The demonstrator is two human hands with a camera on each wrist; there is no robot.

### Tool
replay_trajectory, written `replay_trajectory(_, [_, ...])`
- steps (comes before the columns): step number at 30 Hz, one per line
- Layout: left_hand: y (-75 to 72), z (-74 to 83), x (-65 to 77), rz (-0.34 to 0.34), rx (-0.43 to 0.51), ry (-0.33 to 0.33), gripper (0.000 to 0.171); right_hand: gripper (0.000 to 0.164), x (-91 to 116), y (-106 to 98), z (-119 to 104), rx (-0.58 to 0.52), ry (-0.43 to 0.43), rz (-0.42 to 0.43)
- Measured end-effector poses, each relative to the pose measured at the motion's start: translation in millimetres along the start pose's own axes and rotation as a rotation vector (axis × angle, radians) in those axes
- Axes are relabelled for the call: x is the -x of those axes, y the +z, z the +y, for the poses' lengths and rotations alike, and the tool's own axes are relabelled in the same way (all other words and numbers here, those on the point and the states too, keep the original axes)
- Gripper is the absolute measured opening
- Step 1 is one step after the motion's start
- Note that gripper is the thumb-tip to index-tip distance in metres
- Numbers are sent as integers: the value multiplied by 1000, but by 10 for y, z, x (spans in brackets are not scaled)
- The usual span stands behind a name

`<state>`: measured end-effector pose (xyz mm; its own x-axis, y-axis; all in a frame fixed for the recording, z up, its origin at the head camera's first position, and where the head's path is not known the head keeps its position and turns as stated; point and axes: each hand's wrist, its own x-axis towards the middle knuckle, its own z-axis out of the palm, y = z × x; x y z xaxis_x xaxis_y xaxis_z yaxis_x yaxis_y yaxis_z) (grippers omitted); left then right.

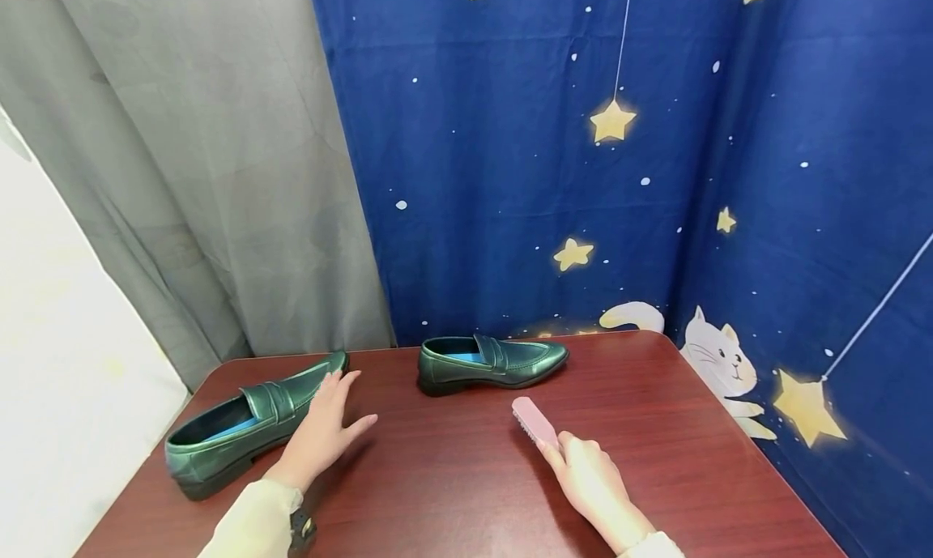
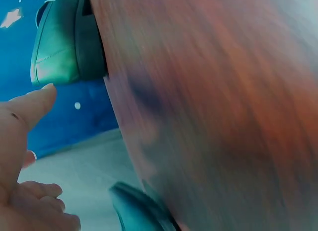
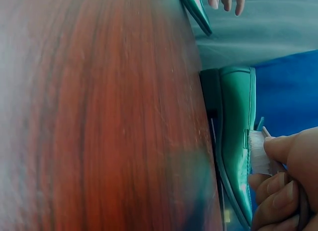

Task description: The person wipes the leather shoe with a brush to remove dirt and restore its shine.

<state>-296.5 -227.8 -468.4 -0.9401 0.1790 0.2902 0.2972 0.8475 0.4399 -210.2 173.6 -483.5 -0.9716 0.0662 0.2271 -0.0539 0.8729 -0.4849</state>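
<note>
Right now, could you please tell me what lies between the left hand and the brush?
Only bare table shows between the left hand and the brush, as seen in the head view.

Green shoes (image 1: pixel 521 365), pink brush (image 1: pixel 534 420), star-patterned curtain (image 1: pixel 496 161)

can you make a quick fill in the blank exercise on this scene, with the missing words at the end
1. The right hand grips a pink ____.
2. In the head view, the shoe on the left and the shoe on the right are both coloured ____ outside.
3. The left hand holds ____.
4. The curtain printed with yellow stars and a white cat is ____.

Missing words: brush; green; nothing; blue.
</note>
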Motion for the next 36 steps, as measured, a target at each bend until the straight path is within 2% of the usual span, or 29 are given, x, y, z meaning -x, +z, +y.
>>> replay_trajectory(11, [-302, -340, 273, 91, -113, -5, 68, 35, 60, 43, -110, 3, -30, 4])
replay_trajectory(19, [-579, -608, 391, 156, -207, -28, 60, 37, 142, 75, -165, -27, -47, 2])
replay_trajectory(26, [-765, -883, 529, 273, -313, -15, 49, 38, 191, 95, -204, -30, -68, 5])
replay_trajectory(32, [-901, -1050, 661, 328, -330, -37, 48, 38, 229, 98, -221, -30, -83, 24])
replay_trajectory(36, [-946, -1099, 723, 313, -259, -79, 58, 39, 237, 100, -217, -30, -89, 22])
